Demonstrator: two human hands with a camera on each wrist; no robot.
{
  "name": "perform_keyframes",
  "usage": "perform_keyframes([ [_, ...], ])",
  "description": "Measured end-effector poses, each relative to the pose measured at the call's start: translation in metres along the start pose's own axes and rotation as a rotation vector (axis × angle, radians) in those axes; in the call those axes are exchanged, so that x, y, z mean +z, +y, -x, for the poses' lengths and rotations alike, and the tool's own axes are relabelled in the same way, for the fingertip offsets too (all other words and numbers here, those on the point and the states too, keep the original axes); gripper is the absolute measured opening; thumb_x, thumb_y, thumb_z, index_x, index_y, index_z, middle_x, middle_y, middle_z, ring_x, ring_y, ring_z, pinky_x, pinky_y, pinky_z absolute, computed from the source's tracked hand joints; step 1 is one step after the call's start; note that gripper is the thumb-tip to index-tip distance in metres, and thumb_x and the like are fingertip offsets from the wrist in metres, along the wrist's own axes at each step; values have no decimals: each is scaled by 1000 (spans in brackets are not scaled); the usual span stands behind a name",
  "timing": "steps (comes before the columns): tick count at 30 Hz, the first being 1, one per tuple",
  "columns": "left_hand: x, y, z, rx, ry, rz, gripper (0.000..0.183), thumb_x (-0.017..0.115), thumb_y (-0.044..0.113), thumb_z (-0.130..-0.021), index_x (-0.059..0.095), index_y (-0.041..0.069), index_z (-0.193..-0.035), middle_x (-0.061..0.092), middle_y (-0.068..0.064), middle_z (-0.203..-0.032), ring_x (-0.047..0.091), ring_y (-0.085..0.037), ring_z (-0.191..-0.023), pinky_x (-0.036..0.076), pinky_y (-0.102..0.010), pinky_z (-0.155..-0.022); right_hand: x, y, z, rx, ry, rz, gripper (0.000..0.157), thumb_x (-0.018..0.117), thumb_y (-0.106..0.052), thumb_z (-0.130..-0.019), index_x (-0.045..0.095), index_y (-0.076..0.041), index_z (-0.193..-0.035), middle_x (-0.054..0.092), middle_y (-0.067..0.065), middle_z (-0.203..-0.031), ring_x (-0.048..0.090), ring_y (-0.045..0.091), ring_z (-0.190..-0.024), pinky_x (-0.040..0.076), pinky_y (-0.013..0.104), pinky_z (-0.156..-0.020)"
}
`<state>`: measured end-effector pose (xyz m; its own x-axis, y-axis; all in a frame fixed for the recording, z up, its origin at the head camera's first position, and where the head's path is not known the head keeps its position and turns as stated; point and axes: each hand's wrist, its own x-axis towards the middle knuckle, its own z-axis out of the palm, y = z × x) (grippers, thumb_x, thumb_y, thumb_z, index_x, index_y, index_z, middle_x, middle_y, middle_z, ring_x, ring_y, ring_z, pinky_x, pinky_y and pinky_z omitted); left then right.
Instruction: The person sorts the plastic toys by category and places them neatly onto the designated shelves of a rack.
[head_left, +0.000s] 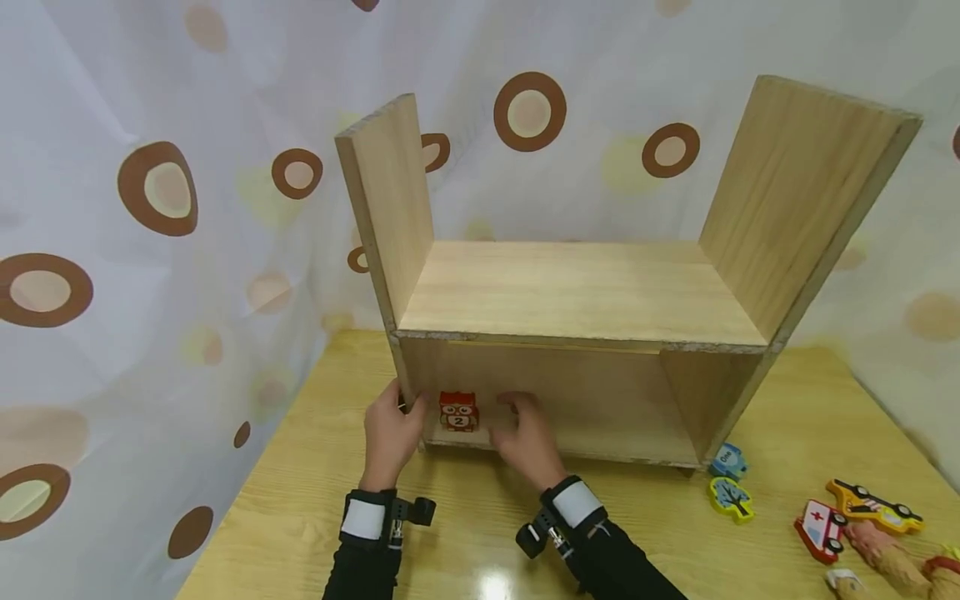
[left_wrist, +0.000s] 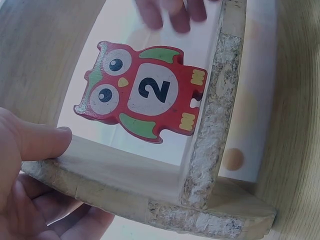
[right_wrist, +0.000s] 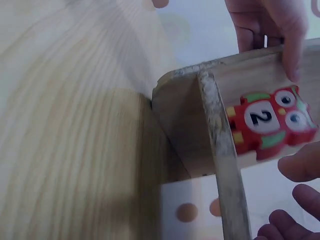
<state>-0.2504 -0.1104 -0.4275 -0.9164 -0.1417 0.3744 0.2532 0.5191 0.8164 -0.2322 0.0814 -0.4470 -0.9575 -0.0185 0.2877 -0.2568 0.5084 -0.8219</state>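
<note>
A red owl block (head_left: 458,412) with a white belly and the number 2 stands upright on the bottom board of a wooden shelf (head_left: 592,287), near its left side panel. My left hand (head_left: 393,435) grips that panel's front edge, thumb (left_wrist: 45,142) on the inside face and the other fingers (left_wrist: 90,222) curled outside. Just right of the owl, my right hand (head_left: 528,440) reaches into the lower compartment, apart from the block, with nothing between its loosely bent fingers. The owl's green wings and yellow feet show in the left wrist view.
On the table right of the shelf lie a blue block (head_left: 728,461) and a yellow-rimmed tree block (head_left: 731,499). Further right are an ambulance block (head_left: 821,530), a yellow vehicle block (head_left: 876,505) and doll-like figures (head_left: 892,558). A patterned cloth (head_left: 225,100) hangs behind and to the left.
</note>
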Motion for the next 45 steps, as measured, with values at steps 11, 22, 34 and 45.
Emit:
perform_keyframes([
  [11,-4,-7,2,-2,28,-26,34,64,18,-89,61,-1,-117,68,-26,-110,68,-35,-92,58,-50,-73,-57,14,51,-78,16,90,30,68,-8,-85,62,-7,-114,64,12,-112,59,30,-101,52,50,-80],
  [22,-9,-5,1,-15,20,-42,35,64,18,-89,60,-2,-118,67,-27,-112,67,-37,-94,58,-51,-74,-140,33,92,12,-24,224,16,63,-13,-91,64,-12,-107,65,6,-111,61,22,-97,53,36,-74],
  [34,-5,-3,1,9,21,-21,34,65,18,-89,61,-2,-117,67,-26,-111,68,-37,-93,58,-50,-73,-244,73,110,100,159,447,19,57,-22,-96,66,-9,-105,69,14,-98,51,-13,-76,52,27,-59],
  [45,-1,3,2,-1,2,4,36,64,17,-89,60,-2,-119,66,-27,-113,67,-37,-95,57,-52,-75,-278,123,77,190,20,516,35,52,-27,-98,60,4,-113,65,28,-104,61,44,-91,51,50,-66],
])
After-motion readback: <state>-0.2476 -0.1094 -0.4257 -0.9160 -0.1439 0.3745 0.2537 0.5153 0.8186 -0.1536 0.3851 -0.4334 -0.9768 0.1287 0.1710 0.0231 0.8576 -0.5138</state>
